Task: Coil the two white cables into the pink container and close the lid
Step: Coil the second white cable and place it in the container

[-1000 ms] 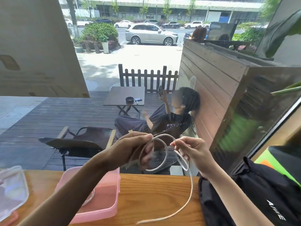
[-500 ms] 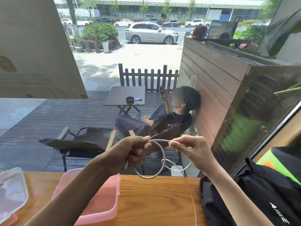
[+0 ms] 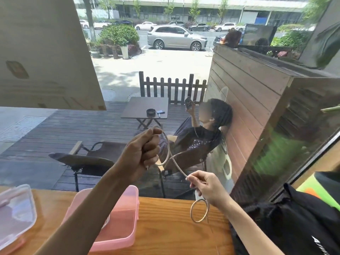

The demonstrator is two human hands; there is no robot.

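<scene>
Left hand (image 3: 141, 153) gripping white cable (image 3: 176, 165) (looped), right hand (image 3: 206, 186) pinching it

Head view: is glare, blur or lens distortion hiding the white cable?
Head view: daylit from the window; thin white cable pale against the dark deck but traceable between left hand and right hand; wide-angle bending at the edges; reflections on the glass at right; slight softness.

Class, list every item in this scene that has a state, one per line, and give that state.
white cable: partly coiled, held in the air
pink container: open, on the wooden counter
clear lid: off, lying left of the container
left hand: grips the coil
right hand: pinches the cable's tail
</scene>
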